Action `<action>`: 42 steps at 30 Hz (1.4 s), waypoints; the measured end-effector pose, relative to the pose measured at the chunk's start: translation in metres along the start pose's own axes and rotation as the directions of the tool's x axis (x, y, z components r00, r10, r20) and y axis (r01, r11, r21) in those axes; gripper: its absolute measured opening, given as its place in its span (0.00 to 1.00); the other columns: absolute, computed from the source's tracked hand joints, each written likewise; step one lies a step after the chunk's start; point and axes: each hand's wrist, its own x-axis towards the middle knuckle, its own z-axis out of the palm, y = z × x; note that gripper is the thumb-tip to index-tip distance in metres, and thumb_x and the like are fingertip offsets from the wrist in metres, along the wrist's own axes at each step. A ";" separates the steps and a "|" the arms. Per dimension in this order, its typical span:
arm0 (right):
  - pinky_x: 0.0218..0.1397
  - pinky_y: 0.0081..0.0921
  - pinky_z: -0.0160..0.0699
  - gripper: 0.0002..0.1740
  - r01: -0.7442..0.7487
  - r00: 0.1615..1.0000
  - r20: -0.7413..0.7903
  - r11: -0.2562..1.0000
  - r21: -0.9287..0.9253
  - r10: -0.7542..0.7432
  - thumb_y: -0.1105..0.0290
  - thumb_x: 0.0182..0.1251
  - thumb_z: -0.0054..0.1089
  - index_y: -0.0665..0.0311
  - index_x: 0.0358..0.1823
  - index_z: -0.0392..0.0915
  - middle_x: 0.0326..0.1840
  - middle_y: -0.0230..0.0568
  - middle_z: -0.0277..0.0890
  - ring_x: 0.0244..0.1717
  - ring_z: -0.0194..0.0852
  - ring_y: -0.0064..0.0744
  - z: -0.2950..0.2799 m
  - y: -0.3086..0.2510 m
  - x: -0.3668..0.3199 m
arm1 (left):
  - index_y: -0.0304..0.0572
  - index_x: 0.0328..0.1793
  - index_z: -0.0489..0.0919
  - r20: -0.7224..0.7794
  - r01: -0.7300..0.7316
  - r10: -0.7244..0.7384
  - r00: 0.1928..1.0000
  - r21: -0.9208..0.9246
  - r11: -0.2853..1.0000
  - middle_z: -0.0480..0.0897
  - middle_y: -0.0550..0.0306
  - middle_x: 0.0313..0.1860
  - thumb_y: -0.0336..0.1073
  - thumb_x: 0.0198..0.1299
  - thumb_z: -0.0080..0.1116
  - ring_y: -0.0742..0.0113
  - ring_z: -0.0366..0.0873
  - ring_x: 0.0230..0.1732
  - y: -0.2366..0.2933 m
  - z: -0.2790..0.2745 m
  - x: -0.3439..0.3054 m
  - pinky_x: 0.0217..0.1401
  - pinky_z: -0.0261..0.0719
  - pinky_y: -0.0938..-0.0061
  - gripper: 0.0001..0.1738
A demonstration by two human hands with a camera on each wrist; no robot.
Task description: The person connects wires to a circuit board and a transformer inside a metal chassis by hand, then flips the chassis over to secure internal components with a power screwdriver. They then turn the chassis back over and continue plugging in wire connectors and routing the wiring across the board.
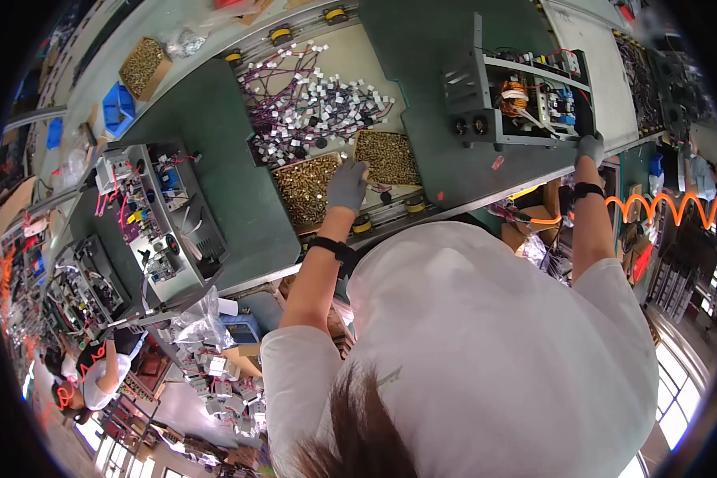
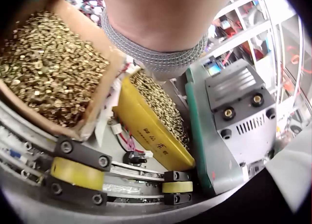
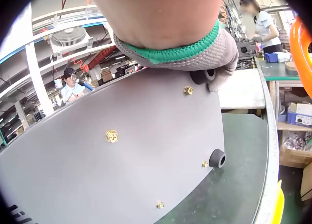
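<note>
My left hand [image 1: 348,186], in a grey glove, is over the meeting edges of an open box of brass-coloured screws [image 1: 307,191] and a second box of them [image 1: 387,158]. In the left wrist view the glove [image 2: 163,63] is beside the yellow-sided box [image 2: 151,129]; its fingertips are hidden. My right hand [image 1: 590,150] grips the near right corner of an open metal case [image 1: 534,131] with circuit parts inside. The right wrist view has the gloved fingers [image 3: 223,70] curled by a black foot on the case's grey panel [image 3: 131,155].
White connectors on dark wires [image 1: 319,103] lie heaped behind the boxes. Another open case [image 1: 163,215] stands on the green board at left. A blue bin [image 1: 118,110] is at the upper left. Yellow rollers [image 1: 362,224] line the near rail. Another person [image 1: 107,370] is at lower left.
</note>
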 end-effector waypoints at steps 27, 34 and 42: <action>0.47 0.37 0.74 0.20 0.128 0.654 0.681 0.936 0.328 -0.329 0.60 0.62 0.53 0.66 0.51 0.72 0.37 0.52 0.77 0.42 0.78 0.46 -0.064 0.037 -0.250 | 0.35 0.47 0.77 -0.038 0.111 -0.229 0.973 -0.792 0.601 0.81 0.59 0.36 0.30 0.60 0.55 0.71 0.76 0.33 0.007 -0.015 0.008 0.38 0.75 0.77 0.10; 0.48 0.28 0.76 0.28 -0.055 0.721 0.676 0.985 -0.162 0.151 0.60 0.55 0.62 0.65 0.57 0.71 0.44 0.45 0.79 0.44 0.79 0.37 0.016 0.179 -0.251 | 0.35 0.51 0.76 0.190 0.318 -0.287 0.939 -0.797 0.513 0.81 0.58 0.37 0.31 0.64 0.51 0.75 0.78 0.34 0.070 -0.062 -0.005 0.36 0.76 0.84 0.12; 0.50 0.24 0.74 0.32 -0.309 0.799 0.600 0.821 0.480 -0.050 0.67 0.44 0.74 0.61 0.54 0.72 0.44 0.37 0.78 0.43 0.77 0.29 0.085 0.185 -0.234 | 0.30 0.51 0.74 0.178 0.256 -0.207 0.962 -0.850 0.461 0.81 0.50 0.41 0.29 0.63 0.52 0.69 0.79 0.36 0.150 -0.087 -0.002 0.36 0.76 0.80 0.13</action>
